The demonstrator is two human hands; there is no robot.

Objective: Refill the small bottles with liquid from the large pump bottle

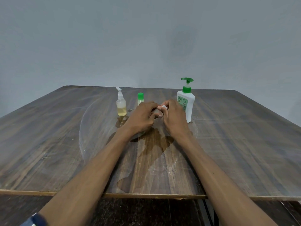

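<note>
On the scuffed dark wooden table (236, 144), both hands meet around a small bottle that they almost wholly hide. The left hand (141, 115) curls about its body; the right hand (175, 117) pinches a small white cap (164, 107) at its top. The large white pump bottle with green pump (186, 103) stands just behind the right hand. A clear small pump bottle of yellowish liquid (121, 106) and a small green-capped bottle (140, 99) stand left. A wet spill (153, 144) spreads beneath the wrists.

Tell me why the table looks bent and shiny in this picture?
In the head view, the wide-angle lens bows the table edges outward; a wet spill near the hands darkens the wood and glints softly; the light is dim and even, leaving only a faint smudge of shadow on the wall; the picture looks slightly soft overall.
</note>
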